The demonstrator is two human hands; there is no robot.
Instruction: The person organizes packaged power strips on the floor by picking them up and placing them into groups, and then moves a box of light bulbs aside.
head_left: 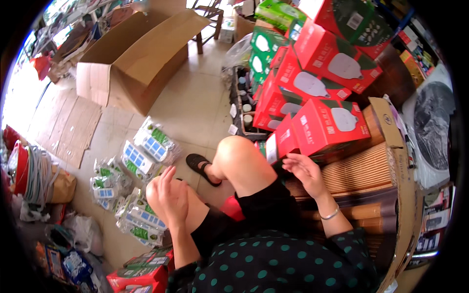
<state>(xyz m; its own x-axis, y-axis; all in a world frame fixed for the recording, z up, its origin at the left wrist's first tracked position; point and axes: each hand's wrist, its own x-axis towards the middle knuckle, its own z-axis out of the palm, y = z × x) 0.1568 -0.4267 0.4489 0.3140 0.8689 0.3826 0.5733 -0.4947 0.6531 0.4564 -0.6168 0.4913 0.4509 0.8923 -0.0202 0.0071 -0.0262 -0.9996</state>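
My left hand [170, 199] is raised over my left knee, its fingers stretched out and nothing in it. On the floor beside it lie several clear-wrapped packs [145, 215] with white, blue and green fronts; what is inside I cannot make out for sure. My right hand [307, 175] is open too, palm turned inward, a silver bangle on the wrist. Closest to it is a red light bulb box [312, 128] printed with a white bulb, standing on the slatted wooden bench [344, 168]. Whether the fingertips touch that box I cannot tell.
More red bulb boxes [305, 78] are stacked behind, with green ones [264, 49] beside them. A large open cardboard carton [141, 58] stands far left. Flattened cardboard [66, 124] lies on the tiles. Coiled cable [36, 171] and plastic bags [83, 232] crowd the left side.
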